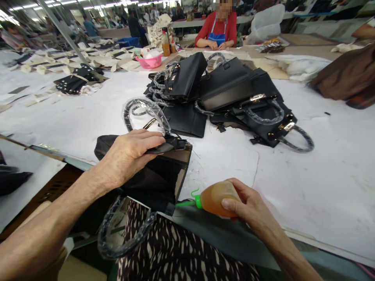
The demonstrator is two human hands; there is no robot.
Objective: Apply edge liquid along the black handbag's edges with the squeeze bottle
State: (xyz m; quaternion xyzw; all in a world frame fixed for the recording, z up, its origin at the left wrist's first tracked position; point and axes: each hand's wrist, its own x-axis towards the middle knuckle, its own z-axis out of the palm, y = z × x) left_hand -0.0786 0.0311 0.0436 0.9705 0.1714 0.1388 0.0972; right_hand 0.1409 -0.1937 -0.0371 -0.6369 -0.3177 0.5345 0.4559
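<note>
A black handbag (pixel 152 183) lies open at the table's front edge, its mouth facing right. My left hand (pixel 136 150) is closed on the bag's upper rim. One plastic-wrapped handle (pixel 124 246) hangs down over the edge, and the other wrapped handle (pixel 146 111) stands up behind my left hand. My right hand (pixel 246 203) grips a squeeze bottle (pixel 219 198) of amber liquid, held on its side. The bottle's green nozzle points left, with its tip at the lower corner of the bag's opening. Whether liquid is coming out I cannot tell.
Several black handbags (pixel 225 86) are piled farther back on the white table (pixel 322 187). A bundle of black pieces (pixel 77 79) lies at left. Behind stand a pink basin (pixel 149 61) and an amber bottle (pixel 165 45). A person in red (pixel 202 33) sits across; brown fabric (pixel 345 74) lies right.
</note>
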